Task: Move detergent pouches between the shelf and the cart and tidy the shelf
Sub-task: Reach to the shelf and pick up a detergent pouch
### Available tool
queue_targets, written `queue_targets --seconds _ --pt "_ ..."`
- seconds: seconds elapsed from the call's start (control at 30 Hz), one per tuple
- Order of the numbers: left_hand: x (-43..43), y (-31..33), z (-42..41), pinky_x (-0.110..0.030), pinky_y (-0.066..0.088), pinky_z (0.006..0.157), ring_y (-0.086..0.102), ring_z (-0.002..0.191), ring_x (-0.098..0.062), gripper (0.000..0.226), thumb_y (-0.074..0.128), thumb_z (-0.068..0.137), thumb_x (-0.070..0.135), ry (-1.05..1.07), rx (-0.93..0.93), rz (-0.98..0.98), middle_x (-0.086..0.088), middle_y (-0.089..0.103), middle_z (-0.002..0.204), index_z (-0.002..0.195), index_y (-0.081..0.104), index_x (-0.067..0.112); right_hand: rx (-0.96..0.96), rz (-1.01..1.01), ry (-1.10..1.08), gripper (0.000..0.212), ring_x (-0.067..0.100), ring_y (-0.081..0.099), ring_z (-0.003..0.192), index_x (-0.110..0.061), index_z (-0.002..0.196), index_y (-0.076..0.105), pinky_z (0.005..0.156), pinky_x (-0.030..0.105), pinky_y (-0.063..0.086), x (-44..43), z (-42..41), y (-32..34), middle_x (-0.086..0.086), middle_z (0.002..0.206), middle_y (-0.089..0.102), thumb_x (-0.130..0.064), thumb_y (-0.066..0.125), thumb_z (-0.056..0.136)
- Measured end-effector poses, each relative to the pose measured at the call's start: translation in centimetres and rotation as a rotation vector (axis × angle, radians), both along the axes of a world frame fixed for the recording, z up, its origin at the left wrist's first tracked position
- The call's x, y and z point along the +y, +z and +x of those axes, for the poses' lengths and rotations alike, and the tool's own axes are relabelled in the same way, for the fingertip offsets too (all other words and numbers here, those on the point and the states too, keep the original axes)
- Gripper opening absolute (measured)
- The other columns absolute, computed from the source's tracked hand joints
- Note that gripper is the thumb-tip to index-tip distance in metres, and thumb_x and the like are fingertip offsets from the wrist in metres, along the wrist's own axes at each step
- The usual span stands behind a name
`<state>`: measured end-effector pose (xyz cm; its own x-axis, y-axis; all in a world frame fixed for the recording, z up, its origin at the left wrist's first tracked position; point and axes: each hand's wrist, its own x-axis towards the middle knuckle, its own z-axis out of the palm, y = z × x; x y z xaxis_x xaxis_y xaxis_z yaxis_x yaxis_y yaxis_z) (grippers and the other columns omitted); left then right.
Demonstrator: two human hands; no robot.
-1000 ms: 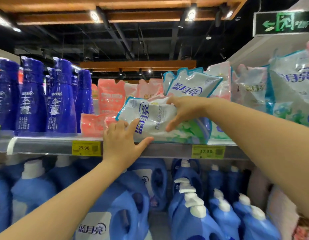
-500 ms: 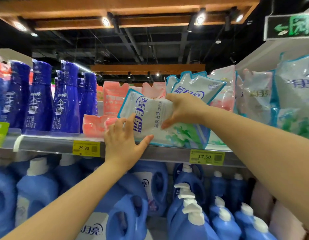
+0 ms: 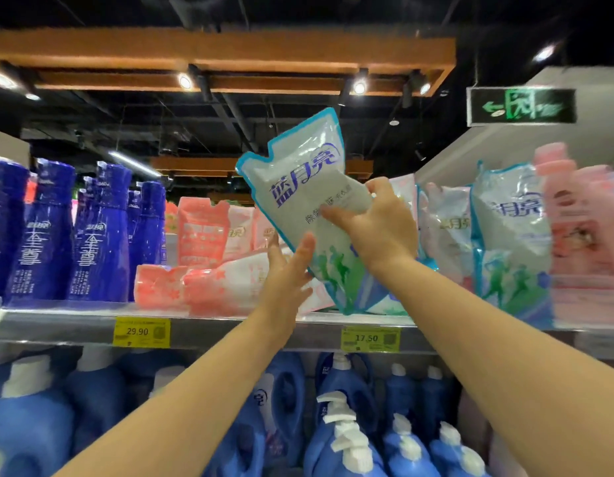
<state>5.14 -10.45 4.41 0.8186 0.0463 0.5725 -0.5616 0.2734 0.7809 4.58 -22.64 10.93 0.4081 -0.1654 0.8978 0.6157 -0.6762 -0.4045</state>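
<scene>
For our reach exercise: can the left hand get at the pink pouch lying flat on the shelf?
Probably yes: the left hand is open beside the pink pouch, nothing between them.

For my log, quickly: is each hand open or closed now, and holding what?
Left hand: open, straight fingers against the pouch near its lower part.
Right hand: closed, gripping the pouch.

The blue-edged pouch (image 3: 305, 187) at centre is soft plastic film, glossy and creased; the pink pouches (image 3: 202, 235) to its left share that sheen. The dark blue bottles (image 3: 99, 235) at far left are hard glossy plastic. The shelf (image 3: 230, 330) edge is smooth, dull grey metal, and its price tags (image 3: 141, 332) look like matt paper.
</scene>
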Motion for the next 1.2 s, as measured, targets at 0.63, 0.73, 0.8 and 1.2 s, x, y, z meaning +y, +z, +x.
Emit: queue_targets --seconds 0.63,0.73,0.8,1.2 --pt "-4.3 0.1 -7.6 -0.033 0.056 0.074 0.067 0.095 -0.025 0.058 0.069 0.078 0.002 -0.214 -0.232 -0.326 -0.012 0.066 0.114 0.129 0.045 0.012 0.362 0.100 0.178 0.060 0.013 0.067 0.084 -0.020 0.106 0.056 0.088 0.038 0.052 -4.2 -11.5 -1.4 -0.003 0.085 0.069 -0.052 0.078 0.060" --pt "-5.8 -1.2 -10.2 -0.030 0.055 0.074 0.068 0.089 -0.020 0.046 0.065 0.080 -0.001 -0.233 -0.228 -0.334 -0.007 0.069 0.105 0.123 0.050 0.013 0.342 0.301 0.225 0.042 0.000 0.058 0.049 -0.014 0.102 0.056 0.067 0.025 0.051 -5.6 -14.6 -4.2 -0.006 0.065 0.064 -0.034 0.078 0.072" --pt "-6.9 -2.3 -11.8 -0.031 0.054 0.078 0.067 0.092 -0.019 0.045 0.066 0.080 0.005 -0.249 -0.231 -0.301 -0.006 0.068 0.108 0.121 0.053 0.015 0.320 0.461 0.257 0.031 0.002 0.056 0.046 -0.010 0.096 0.058 0.057 0.020 0.049 -6.6 -17.2 -6.4 -0.005 0.060 0.062 -0.026 0.076 0.075" --pt "-24.3 -14.5 -26.4 -0.036 0.052 0.089 0.063 0.108 -0.024 0.056 0.069 0.076 0.016 -0.723 -0.113 -0.054 -0.004 0.066 0.119 0.130 0.052 0.020 0.284 0.818 -0.072 0.061 0.019 0.066 0.098 -0.017 0.117 0.048 0.089 0.038 0.053 -20.5 -35.7 -20.8 0.000 0.107 0.066 -0.036 0.079 0.069"
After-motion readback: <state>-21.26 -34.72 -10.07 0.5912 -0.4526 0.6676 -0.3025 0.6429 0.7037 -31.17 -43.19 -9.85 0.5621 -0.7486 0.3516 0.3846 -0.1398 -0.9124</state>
